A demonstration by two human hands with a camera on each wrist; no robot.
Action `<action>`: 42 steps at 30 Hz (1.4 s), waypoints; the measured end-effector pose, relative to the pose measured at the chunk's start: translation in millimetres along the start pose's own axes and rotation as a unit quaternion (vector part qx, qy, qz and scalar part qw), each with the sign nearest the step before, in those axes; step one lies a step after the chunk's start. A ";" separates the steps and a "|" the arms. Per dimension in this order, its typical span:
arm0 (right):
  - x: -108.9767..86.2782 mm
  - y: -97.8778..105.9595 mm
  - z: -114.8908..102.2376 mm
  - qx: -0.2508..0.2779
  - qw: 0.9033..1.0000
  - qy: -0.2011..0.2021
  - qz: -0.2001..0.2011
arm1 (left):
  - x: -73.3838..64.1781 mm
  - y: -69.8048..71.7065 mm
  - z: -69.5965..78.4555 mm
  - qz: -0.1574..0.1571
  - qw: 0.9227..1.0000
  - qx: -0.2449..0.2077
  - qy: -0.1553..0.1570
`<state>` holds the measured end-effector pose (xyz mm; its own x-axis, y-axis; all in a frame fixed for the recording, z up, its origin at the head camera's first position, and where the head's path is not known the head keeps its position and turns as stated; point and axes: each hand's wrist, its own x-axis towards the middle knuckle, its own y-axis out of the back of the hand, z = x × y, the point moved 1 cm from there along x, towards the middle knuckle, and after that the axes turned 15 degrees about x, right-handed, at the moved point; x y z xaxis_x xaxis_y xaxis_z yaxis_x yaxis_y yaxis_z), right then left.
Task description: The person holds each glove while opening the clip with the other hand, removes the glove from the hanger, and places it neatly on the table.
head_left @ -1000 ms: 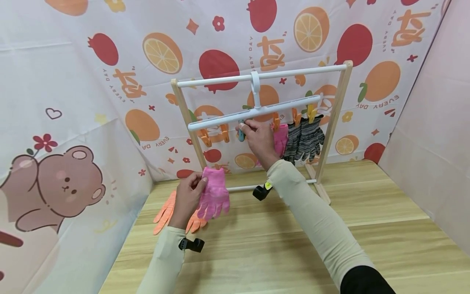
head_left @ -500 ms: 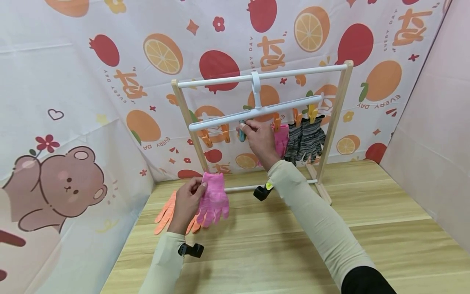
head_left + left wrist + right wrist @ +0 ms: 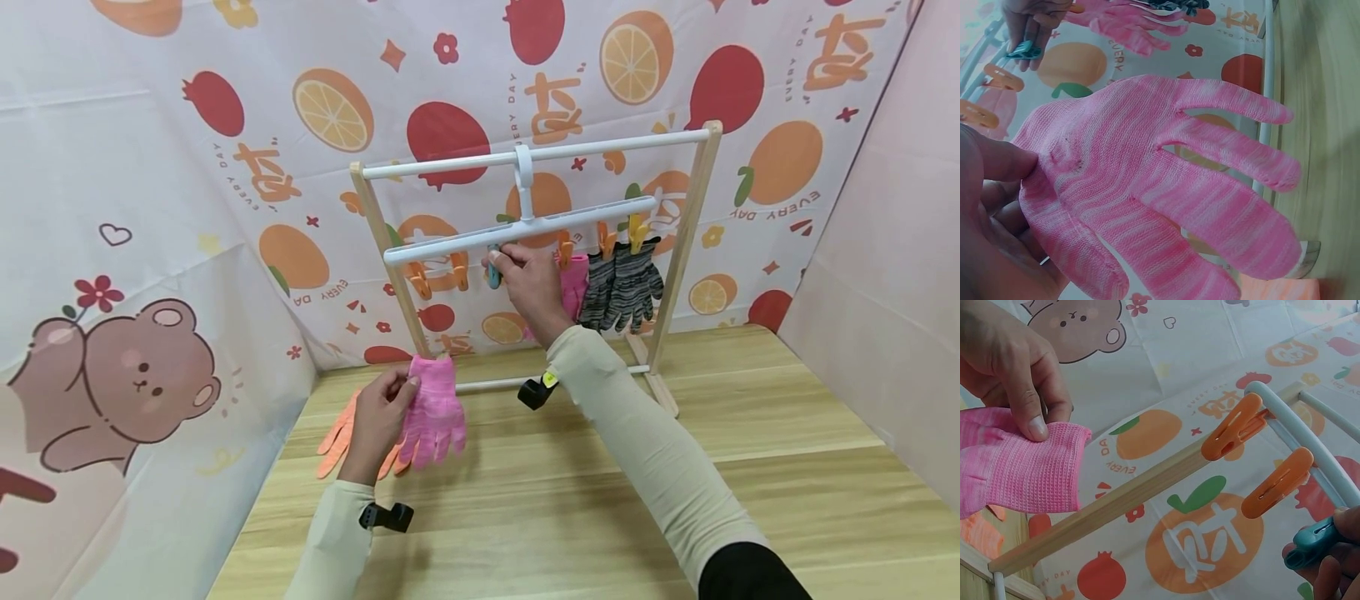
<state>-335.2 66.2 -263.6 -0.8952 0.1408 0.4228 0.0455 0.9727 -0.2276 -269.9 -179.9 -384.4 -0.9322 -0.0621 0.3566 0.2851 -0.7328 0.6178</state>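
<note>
My left hand (image 3: 380, 417) pinches the edge of a pink glove (image 3: 435, 412) between thumb and fingers; the glove hangs fingers down in front of the rack's left leg. Up at the white hanger (image 3: 457, 244), my right hand (image 3: 532, 287) pinches a teal clothespin (image 3: 1313, 542) just under the bar. Two orange clothespins (image 3: 1233, 428) hang from the hanger's left end with nothing in them. Right of my right hand, another pink glove (image 3: 574, 283) and grey-black striped gloves (image 3: 632, 283) hang from orange and yellow clothespins (image 3: 637, 233).
A wooden rack (image 3: 682, 242) with white rods carries the hanger. Orange gloves (image 3: 339, 435) lie on the wooden table (image 3: 600, 517), partly behind my left hand. A fruit-patterned cloth (image 3: 465, 75) closes off the back, and plain cloth stands at the right.
My left hand has lowered the pink glove slightly and drawn it a little left. The right hand stays on the teal clothespin at the hanger.
</note>
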 end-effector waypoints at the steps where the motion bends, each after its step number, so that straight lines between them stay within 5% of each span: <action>1: -0.1 0.0 0.0 0.002 1.000 -0.001 0.000 | -0.7 0.4 -0.3 -0.002 1.000 -0.001 -0.001; 42: -1.7 5.3 0.1 0.006 1.000 -0.008 -0.004 | -22.9 4.8 -9.8 -0.004 1.000 -0.013 0.012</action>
<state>-333.5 71.1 -265.7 -0.9028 0.1305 0.4098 0.0337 0.9714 -0.2351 -249.4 -188.6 -396.4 -0.9400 -0.0720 0.3334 0.2713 -0.7504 0.6027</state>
